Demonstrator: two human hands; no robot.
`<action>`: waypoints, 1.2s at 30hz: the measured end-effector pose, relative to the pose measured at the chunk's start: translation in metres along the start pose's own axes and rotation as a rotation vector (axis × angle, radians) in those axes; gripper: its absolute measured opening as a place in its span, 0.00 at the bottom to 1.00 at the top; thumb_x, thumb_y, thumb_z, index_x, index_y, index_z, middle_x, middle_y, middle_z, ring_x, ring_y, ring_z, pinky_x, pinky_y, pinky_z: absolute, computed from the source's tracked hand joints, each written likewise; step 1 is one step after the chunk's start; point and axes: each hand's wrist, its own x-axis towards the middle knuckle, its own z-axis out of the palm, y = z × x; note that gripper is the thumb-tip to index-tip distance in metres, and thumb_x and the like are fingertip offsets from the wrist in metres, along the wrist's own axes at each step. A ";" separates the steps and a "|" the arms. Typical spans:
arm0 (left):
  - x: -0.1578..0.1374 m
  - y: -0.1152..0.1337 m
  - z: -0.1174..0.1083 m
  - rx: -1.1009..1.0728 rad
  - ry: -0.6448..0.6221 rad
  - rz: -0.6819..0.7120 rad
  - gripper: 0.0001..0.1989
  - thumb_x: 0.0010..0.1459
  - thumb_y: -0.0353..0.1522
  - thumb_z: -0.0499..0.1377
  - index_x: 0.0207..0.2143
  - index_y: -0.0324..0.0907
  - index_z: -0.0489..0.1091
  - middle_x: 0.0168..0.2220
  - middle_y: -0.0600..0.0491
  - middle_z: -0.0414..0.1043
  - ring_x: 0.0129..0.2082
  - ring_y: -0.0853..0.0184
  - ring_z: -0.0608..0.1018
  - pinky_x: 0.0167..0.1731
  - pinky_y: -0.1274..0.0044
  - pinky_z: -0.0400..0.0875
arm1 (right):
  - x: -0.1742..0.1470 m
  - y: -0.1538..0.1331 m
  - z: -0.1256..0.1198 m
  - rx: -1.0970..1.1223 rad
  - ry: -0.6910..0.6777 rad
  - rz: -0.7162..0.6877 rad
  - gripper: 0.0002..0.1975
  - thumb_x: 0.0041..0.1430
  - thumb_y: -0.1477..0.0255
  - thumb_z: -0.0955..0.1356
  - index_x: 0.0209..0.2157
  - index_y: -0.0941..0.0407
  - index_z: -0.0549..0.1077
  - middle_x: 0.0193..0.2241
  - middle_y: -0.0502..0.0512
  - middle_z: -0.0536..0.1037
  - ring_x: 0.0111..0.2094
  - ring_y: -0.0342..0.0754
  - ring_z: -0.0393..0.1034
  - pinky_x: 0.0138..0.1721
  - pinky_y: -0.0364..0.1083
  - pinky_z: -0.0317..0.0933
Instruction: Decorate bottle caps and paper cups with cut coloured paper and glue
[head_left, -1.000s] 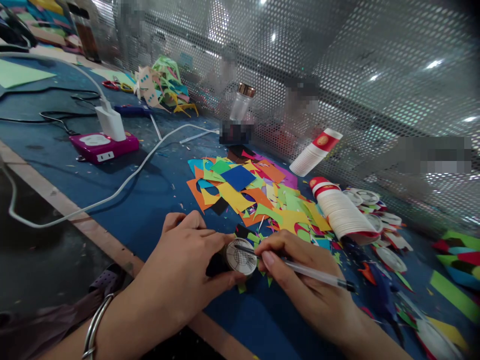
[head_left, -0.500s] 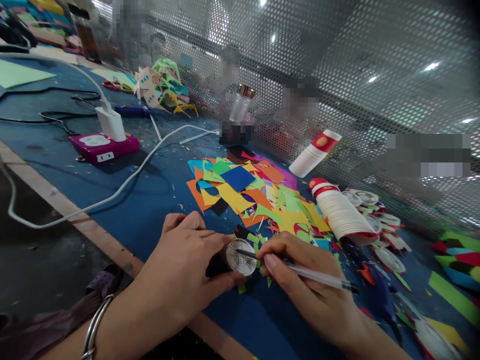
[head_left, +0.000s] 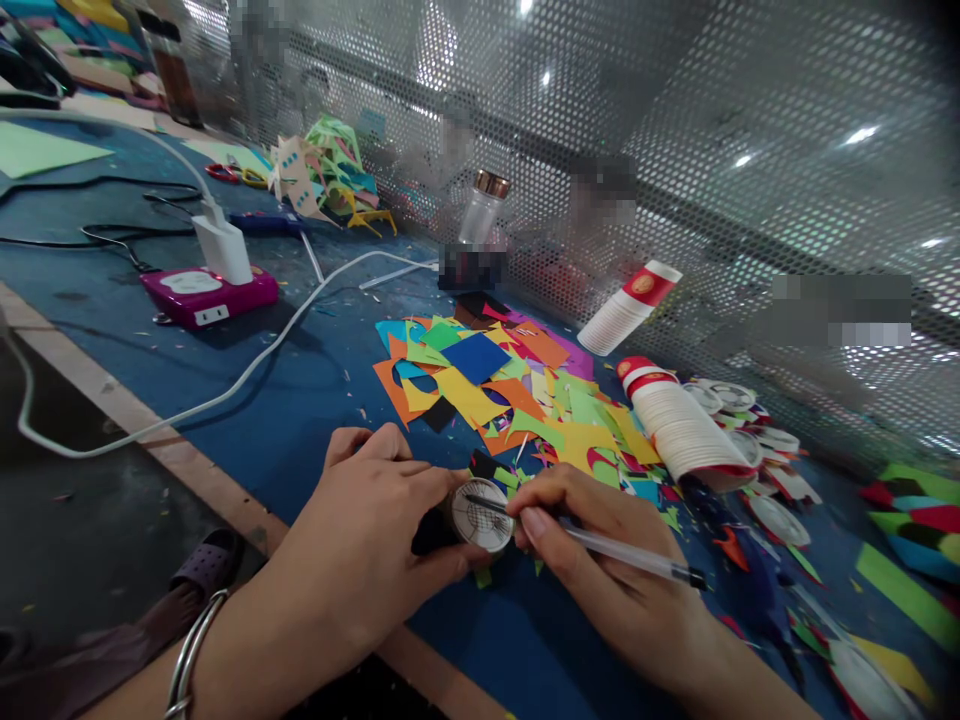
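Observation:
My left hand (head_left: 367, 550) is closed round a small round piece (head_left: 484, 520) with a pale rim, its thumb and forefinger at the edge; it looks like a paper cup bottom. Dark criss-cross lines cover the middle of its white face. My right hand (head_left: 600, 560) pinches a pen (head_left: 630, 553) with a clear barrel and a black end. The pen's dark tip rests on or just over the upper part of the white face. Just beyond both hands lie coloured paper scraps (head_left: 472, 395).
Stacked paper cups (head_left: 686, 430) lie to the right, beside a blue glue gun (head_left: 757, 590). Another cup stack (head_left: 630, 310) leans at the mesh wall. On the left sits a purple power strip (head_left: 202, 295) with a white cable (head_left: 255, 365). Behind stands a clear bottle (head_left: 484, 210).
The pen tip has shifted slightly left and up across the round face, my right hand moving with it. My left hand stays in place.

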 end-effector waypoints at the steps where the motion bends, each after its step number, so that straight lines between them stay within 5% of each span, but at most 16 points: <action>1: 0.000 0.000 0.000 0.000 -0.001 0.000 0.14 0.58 0.46 0.65 0.41 0.49 0.77 0.33 0.55 0.80 0.41 0.57 0.71 0.42 0.64 0.52 | 0.000 0.000 0.000 0.005 -0.003 0.003 0.09 0.68 0.73 0.63 0.36 0.54 0.74 0.27 0.48 0.76 0.26 0.42 0.70 0.28 0.44 0.62; 36: -0.002 -0.005 0.006 -0.010 0.020 0.006 0.16 0.57 0.48 0.66 0.44 0.52 0.76 0.32 0.59 0.79 0.40 0.59 0.70 0.42 0.66 0.50 | 0.000 -0.001 -0.003 -0.015 0.021 -0.016 0.10 0.67 0.74 0.62 0.33 0.56 0.73 0.24 0.48 0.73 0.25 0.41 0.68 0.27 0.43 0.60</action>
